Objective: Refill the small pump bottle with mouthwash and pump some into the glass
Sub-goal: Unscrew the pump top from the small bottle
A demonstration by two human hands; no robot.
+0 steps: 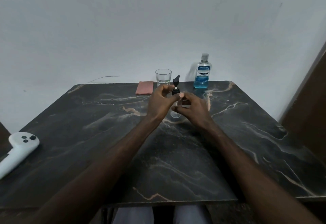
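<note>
A small clear pump bottle with a black pump top stands upright on the dark marble table, mid-table. My left hand has its thumb and fingers at the black collar of the pump. My right hand wraps the clear body of the bottle, hiding most of it. A clear empty glass stands behind the hands at the far edge. A mouthwash bottle with blue liquid and a capped top stands at the far right edge.
A folded pink cloth lies left of the glass at the far edge. A white handheld controller rests at the table's left edge. A grey wall rises behind the table; a brown panel stands at right.
</note>
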